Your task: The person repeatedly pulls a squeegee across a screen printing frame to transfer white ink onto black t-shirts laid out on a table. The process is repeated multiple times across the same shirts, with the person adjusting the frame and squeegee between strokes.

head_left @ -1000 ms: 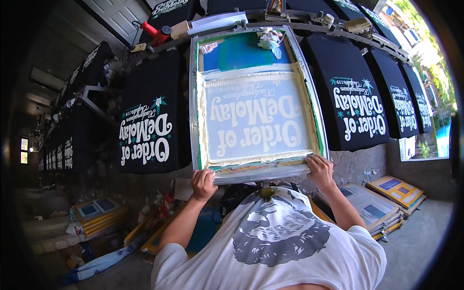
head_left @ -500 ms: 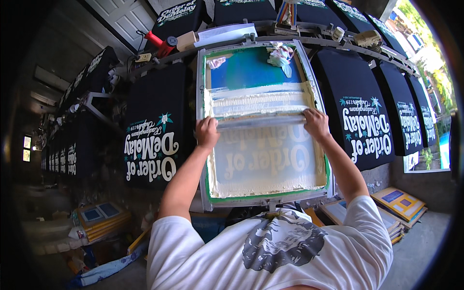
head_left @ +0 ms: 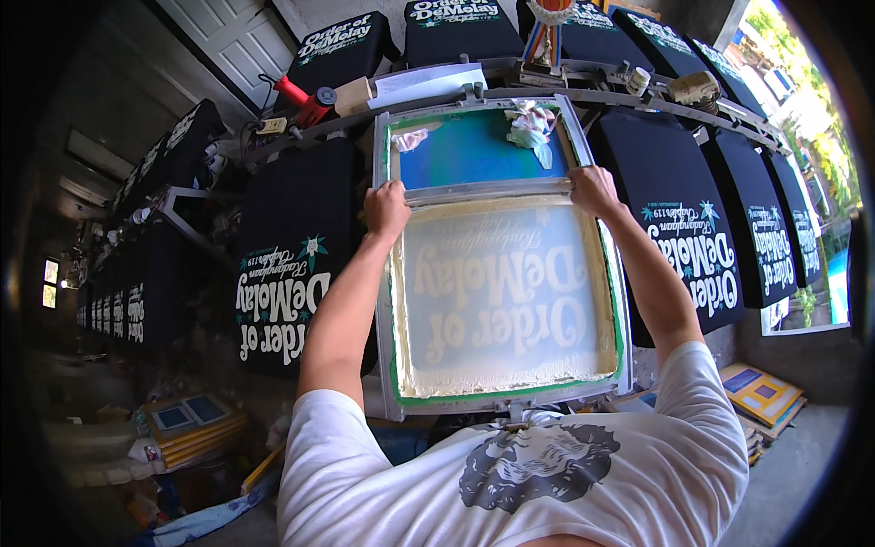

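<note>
Both ends of a wide, metal-bodied squeegee [head_left: 483, 192] are gripped, with my left hand [head_left: 386, 210] closed on its left end and my right hand [head_left: 595, 190] closed on its right end. The squeegee lies across the upper part of a screen-printing frame [head_left: 623, 351]. Below it, the pale mesh [head_left: 510, 351] shows reversed-looking lettering, with cream-coloured ink built up along the edges. Above it the mesh is blue, with crumpled tissue [head_left: 531, 126] at the upper right and a smaller wad [head_left: 410, 139] at the upper left. The squeegee's blade edge is hidden.
Printed dark shirts on boards stand at the left [head_left: 296, 210] and right [head_left: 665, 201], with several more behind. A red heat gun [head_left: 305, 100] and white paper sheets [head_left: 428, 85] lie beyond the frame. Stacked yellow-framed screens [head_left: 764, 392] rest on the floor at right.
Both hands have pushed the squeegee away from me, up the screen. The thick band of cream ink ahead of it no longer shows, and more lettering is uncovered below.
</note>
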Tool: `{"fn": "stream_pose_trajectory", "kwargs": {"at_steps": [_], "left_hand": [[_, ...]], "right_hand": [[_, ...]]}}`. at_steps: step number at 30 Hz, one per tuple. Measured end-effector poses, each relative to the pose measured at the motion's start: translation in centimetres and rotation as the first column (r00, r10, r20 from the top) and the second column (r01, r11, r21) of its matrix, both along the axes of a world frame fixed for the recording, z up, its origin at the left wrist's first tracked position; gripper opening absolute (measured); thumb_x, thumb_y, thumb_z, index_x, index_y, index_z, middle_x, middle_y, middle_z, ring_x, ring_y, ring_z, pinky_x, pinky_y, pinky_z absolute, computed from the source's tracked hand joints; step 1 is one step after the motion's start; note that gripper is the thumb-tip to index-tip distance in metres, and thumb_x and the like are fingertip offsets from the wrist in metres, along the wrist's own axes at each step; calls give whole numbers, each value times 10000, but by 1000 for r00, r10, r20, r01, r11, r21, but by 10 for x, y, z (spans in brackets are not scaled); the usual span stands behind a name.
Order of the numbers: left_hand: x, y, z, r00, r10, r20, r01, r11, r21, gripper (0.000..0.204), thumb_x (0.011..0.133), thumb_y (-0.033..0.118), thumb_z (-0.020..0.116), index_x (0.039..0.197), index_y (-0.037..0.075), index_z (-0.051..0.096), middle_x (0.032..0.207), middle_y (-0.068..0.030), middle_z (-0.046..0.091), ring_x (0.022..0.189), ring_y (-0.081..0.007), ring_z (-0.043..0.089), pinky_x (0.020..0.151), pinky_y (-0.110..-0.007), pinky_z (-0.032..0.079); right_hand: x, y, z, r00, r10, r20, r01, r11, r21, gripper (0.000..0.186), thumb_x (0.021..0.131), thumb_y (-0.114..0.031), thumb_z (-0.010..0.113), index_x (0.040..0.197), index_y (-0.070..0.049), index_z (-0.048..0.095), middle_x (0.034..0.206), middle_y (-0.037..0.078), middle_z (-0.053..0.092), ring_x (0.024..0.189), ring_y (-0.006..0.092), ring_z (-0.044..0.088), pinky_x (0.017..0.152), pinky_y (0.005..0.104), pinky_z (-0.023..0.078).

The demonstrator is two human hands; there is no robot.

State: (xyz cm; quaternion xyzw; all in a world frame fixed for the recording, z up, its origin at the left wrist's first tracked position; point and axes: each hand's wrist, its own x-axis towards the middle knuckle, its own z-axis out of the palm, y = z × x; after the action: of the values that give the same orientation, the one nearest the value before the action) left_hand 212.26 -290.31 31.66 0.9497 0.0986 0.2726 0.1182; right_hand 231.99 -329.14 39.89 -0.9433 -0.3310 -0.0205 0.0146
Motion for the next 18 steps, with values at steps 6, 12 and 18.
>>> {"fn": "stream_pose_trajectory", "kwargs": {"at_steps": [6,12,18], "left_hand": [[-19,-6,-22,999,3,48,-1,999,-43,131,701,-25,663,792,57,618,772,-123,680,760,-352,662,736,-463,483],[-106,-58,-24,995,-43,92,48,998,-48,174,664,-59,637,767,69,580,737,-92,633,693,-325,623,686,-446,460],[-229,-123,-10,994,-60,96,73,988,-136,178,683,-67,648,764,71,572,727,-89,617,674,-317,616,667,-435,462]], "right_hand": [[-12,2,-12,1000,-21,0,21,998,-60,313,728,-31,654,994,-117,794,911,129,765,849,327,731,758,433,582],[-84,-51,-13,998,38,-47,-38,999,-6,260,719,-106,655,946,-141,776,883,100,754,862,308,734,729,433,578],[-203,-117,-17,997,61,-51,-59,998,31,285,646,-29,702,895,-156,752,855,12,719,828,235,722,626,405,543]]}}
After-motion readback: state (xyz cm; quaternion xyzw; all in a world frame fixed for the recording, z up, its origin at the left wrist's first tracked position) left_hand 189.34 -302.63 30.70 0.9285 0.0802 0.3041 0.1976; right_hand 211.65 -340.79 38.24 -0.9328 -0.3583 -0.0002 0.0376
